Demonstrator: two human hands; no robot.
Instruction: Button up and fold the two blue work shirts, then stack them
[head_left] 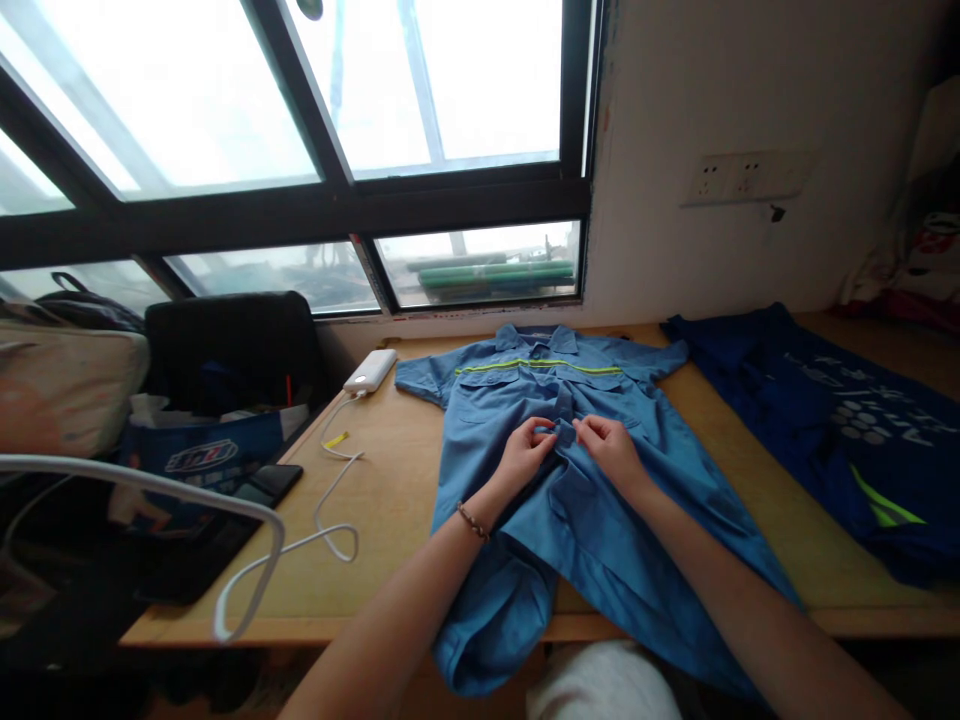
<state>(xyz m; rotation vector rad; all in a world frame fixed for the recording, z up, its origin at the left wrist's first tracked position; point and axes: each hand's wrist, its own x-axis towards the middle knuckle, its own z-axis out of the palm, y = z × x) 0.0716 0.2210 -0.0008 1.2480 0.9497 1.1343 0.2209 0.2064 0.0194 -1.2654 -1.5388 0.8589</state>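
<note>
A blue short-sleeved work shirt (487, 400) with a yellow-green stripe across the chest lies face up, its collar toward the wall. The lower part hangs over the table's near edge. My left hand (527, 450) pinches the front placket around the middle of the shirt. Just to the right, my right hand (606, 448) pinches the same front edge with thumb and forefinger. Between the two hands the fabric is lifted in folds. Any button under the fingertips is too small to make out. A beaded bracelet (472, 522) is on my left wrist.
The wooden table (397, 480) carries a white power bank (370, 370) with a white cable (321, 510) at left. A dark blue printed garment (795, 400) lies at right. A black chair (232, 340) and a blue bag (202, 460) stand left of the table, below the window.
</note>
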